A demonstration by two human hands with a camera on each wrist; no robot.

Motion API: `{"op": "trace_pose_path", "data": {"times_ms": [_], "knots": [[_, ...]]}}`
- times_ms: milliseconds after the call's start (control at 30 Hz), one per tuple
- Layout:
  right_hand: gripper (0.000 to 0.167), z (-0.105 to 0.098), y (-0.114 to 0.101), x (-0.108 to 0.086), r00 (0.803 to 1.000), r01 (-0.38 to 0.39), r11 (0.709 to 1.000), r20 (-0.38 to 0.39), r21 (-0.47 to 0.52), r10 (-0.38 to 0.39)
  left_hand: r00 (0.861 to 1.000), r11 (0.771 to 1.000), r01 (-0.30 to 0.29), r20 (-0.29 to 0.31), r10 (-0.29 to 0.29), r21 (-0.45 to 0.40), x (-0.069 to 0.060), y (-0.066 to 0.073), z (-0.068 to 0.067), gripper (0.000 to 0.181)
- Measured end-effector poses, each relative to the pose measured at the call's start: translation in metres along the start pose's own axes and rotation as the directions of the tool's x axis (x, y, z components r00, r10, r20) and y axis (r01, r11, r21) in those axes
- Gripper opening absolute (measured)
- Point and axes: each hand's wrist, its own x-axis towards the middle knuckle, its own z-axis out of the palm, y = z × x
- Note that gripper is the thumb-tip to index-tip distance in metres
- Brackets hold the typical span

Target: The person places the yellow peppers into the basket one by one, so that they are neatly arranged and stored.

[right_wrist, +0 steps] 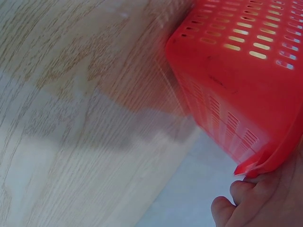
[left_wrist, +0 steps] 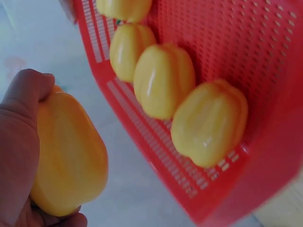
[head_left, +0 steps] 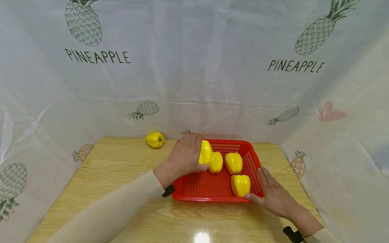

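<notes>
My left hand point(head_left: 186, 155) grips a yellow bell pepper point(head_left: 205, 153) above the left part of a red plastic basket point(head_left: 209, 199). In the left wrist view, the thumb and fingers wrap around this pepper point(left_wrist: 71, 156), clear of the basket wall. Several more yellow peppers lie inside the basket, among them one at the back right point(head_left: 233, 163) and one near the front right corner point(head_left: 240, 185). My right hand point(head_left: 275, 195) holds the basket's front right corner, thumb over the front rim and fingers along the right side. Its thumb is hidden in the right wrist view.
Another yellow pepper point(head_left: 155, 139) lies on the wooden table point(head_left: 115, 179) at the back, left of the basket. A pale sheet point(head_left: 194, 74) printed with pineapples hangs behind the table and along both sides.
</notes>
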Motion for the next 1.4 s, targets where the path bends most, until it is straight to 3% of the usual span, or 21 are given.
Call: {"op": "trace_pose_path", "data": {"times_ms": [133,267,500,767,867,1167,1400], "knots": [[0.113,0.000,-0.001,-0.001,1.000,-0.007,1.000,0.007,0.005,0.007,0.999,1.000,-0.012,0.040,0.012,-0.006,0.005,0.017,0.003,0.089],[0.113,-0.001,-0.002,-0.001,1.000,-0.011,1.000,0.009,0.005,0.010,0.990,1.000,-0.018,0.140,0.020,-0.014,0.007,0.030,0.005,0.077],[0.113,-0.002,-0.002,0.000,1.000,-0.010,1.000,0.001,0.003,0.010,0.951,0.998,-0.056,0.303,0.052,0.005,0.013,0.050,0.009,0.082],[0.113,-0.001,-0.002,0.000,1.000,-0.008,1.000,-0.004,0.004,0.008,0.900,0.996,-0.091,0.428,0.082,0.001,0.020,0.076,0.017,0.091],[0.113,0.000,-0.003,0.000,1.000,-0.007,1.000,-0.004,0.000,0.007,0.889,0.997,-0.078,0.452,0.074,-0.010,0.020,0.083,0.021,0.095],[0.113,0.000,-0.004,0.001,1.000,-0.004,1.000,-0.007,0.000,0.004,0.876,0.991,-0.118,0.477,0.075,0.062,0.018,0.096,0.030,0.100],[0.114,0.000,-0.005,0.001,1.000,-0.010,1.000,-0.007,-0.002,0.010,0.891,0.986,-0.139,0.446,0.083,0.094,0.013,0.104,0.041,0.098]]}}
